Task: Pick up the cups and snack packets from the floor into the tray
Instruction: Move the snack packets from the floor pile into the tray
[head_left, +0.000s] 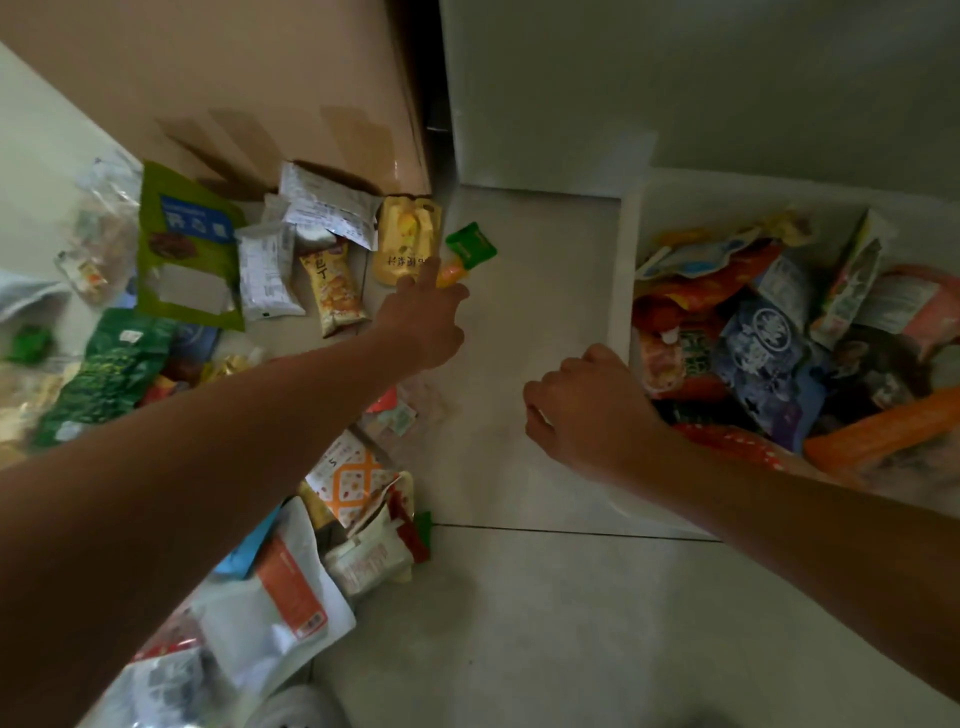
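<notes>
Several snack packets lie scattered over the floor on the left. My left hand (428, 317) reaches forward, its index finger stretched out over a small green and orange packet (467, 252) and a yellow packet (408, 239); whether it touches them I cannot tell. My right hand (582, 410) hovers with loosely curled fingers and holds nothing, just left of the white tray (626, 291). The tray on the right holds several packets, among them a blue one (763, 353) and an orange one (883, 431).
A large green bag (187, 244), white packets (270, 275), a dark green bag (104, 374) and a white pouch with an orange label (285, 597) lie on the left. A beige cabinet (260, 78) and a white wall (675, 78) stand behind. Bare tiles (545, 623) lie between the hands.
</notes>
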